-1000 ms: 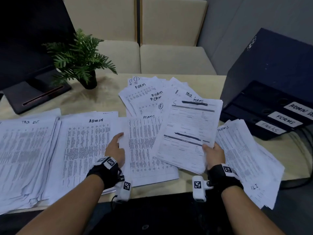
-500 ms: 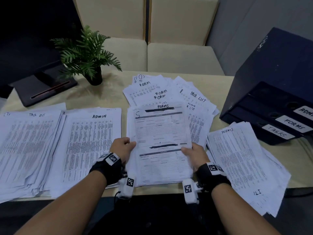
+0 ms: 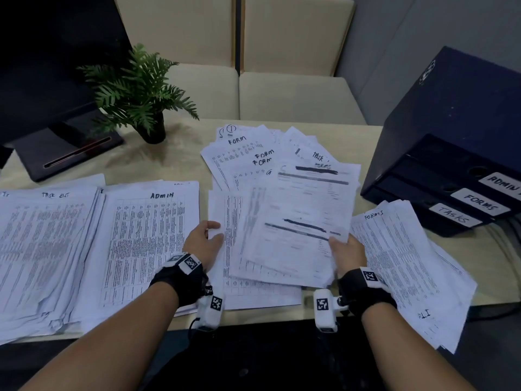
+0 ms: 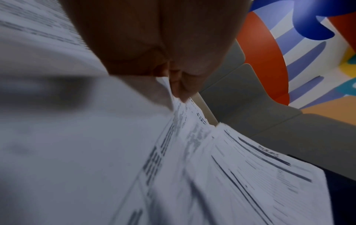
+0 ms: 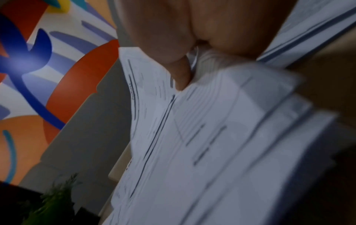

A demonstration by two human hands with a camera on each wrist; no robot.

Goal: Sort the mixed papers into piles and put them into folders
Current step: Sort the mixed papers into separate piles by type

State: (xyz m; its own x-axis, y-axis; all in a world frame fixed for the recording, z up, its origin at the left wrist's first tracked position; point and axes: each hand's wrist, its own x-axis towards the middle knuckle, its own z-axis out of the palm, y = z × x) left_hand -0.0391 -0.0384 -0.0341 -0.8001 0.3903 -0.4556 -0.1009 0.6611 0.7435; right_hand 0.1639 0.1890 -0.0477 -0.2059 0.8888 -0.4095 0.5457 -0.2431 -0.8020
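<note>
Only overhead, folders (image 3: 479, 206); wrist-close, right fingers (image 5: 180, 74) round form sheets (image 5: 221, 137).

We record six paper stacks (image 3: 146, 244) in all, three labelled folders (image 3: 479, 206) (marked ADMIN, FORMS and TASKS, one label apiece), one potted plant (image 3: 138, 91), one monitor (image 3: 50, 66), two seat cushions (image 3: 296, 97) and two back cushions (image 3: 293, 32).

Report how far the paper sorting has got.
Done: piles marked TASK LIST, ADMIN and FORMS lie sorted. In hand: right hand grips a forms sheaf; left hand pinches the centre sheets under it. Left: the mixed fan behind, and all filing; the folders look shut.
</note>
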